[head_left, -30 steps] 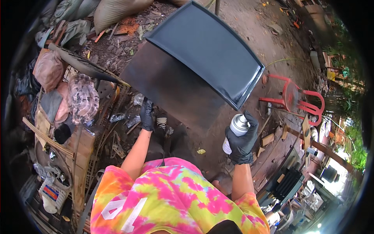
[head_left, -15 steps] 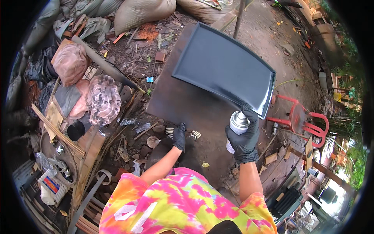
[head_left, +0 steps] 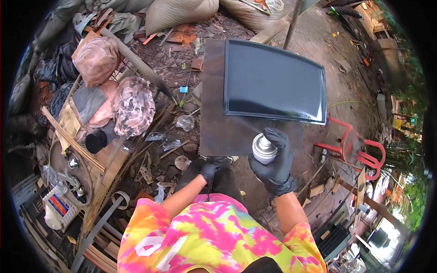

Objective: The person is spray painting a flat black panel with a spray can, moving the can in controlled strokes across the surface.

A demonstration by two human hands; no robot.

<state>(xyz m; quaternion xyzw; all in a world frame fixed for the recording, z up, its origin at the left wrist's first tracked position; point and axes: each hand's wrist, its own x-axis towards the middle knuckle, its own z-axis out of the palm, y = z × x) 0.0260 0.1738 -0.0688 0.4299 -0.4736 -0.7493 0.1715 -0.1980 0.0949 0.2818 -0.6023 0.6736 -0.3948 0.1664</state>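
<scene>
My right hand (head_left: pixel 275 166), in a black glove, is closed around a spray can (head_left: pixel 264 148) with a white and silver top. The forefinger bends over the nozzle, and a faint mist leaves it toward the upper left. Just beyond lies a shallow black rectangular panel (head_left: pixel 273 82) with a raised rim, its near part glossy and wet-looking. A dark brown board (head_left: pixel 214 132) lies under the panel. At the board's near edge is my gloved left hand (head_left: pixel 210 169); its fingers are mostly hidden, and whether it grips the edge is unclear.
A red plastic chair (head_left: pixel 350 148) lies to the right. On the left, a cluttered wooden bench (head_left: pixel 109 159) carries cloth-covered bundles (head_left: pixel 134 107), a black cup-like container (head_left: pixel 96 141) and a white bottle (head_left: pixel 53 216). Filled sacks (head_left: pixel 180 16) lie at the back; rubble covers the ground.
The board and panel have turned clockwise and now sit squarer to me. My right hand has moved left with the spray can, and mist now shows at its nozzle.
</scene>
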